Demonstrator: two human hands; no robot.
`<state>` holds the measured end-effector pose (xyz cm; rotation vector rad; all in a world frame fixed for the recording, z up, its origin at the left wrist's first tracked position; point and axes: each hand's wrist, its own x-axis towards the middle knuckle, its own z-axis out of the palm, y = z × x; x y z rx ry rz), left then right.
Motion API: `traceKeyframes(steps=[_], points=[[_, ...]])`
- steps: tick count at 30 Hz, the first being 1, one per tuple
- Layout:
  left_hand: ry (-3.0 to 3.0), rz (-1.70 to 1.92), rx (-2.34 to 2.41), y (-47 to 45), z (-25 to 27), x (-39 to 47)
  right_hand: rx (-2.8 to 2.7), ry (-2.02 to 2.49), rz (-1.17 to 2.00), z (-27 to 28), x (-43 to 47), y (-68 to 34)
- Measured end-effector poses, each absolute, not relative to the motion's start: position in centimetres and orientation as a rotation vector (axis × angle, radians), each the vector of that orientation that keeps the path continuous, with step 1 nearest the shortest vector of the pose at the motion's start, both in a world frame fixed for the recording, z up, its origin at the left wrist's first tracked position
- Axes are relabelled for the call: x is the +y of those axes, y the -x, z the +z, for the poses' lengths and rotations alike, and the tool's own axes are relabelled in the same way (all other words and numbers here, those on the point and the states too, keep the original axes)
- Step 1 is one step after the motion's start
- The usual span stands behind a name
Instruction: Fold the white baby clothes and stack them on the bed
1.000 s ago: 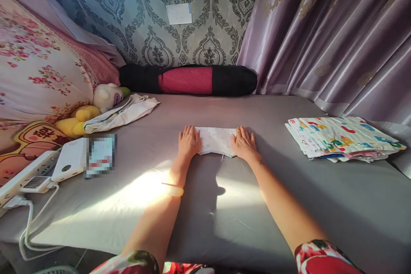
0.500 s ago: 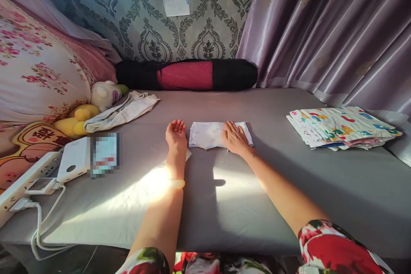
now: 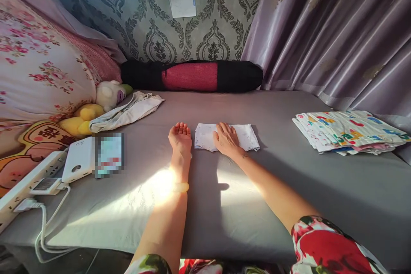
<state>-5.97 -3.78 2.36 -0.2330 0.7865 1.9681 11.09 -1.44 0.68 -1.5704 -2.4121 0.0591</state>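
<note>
A folded white cloth [image 3: 205, 138] with small dark specks lies on the grey-covered surface in front of me. My right hand [image 3: 227, 138] rests palm down across its middle, fingers stretched out and touching the fabric. Just left of the cloth, my left hand [image 3: 180, 136] lies palm up, its fingers loosely bent and nothing in it. A pale bangle [image 3: 181, 187] circles my left wrist area. Part of the cloth is hidden beneath my right hand.
A stack of folded printed cloths [image 3: 349, 130] lies at the right. On the left are a crumpled pale cloth [image 3: 131, 111], a white power bank [image 3: 78, 160], a power strip [image 3: 35, 188] with cables, and plush toys [image 3: 77, 124]. A black-and-red roll [image 3: 189, 76] lines the back wall.
My right hand has slid left over the cloth, from its right part to its middle. My left hand stays beside the cloth. The whole view has shifted slightly.
</note>
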Motion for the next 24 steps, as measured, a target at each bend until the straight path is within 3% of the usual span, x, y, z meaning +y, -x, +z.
traceKeyframes(steps=[13,24], points=[[0.275,1.928,0.748,5.8,2.9,-3.8,-2.477,1.53,0.073,2.0,-1.4,-8.2],[0.196,1.93,0.749,6.3,1.9,-3.4,-2.491,1.525,0.096,-0.1,-1.5,-6.6]])
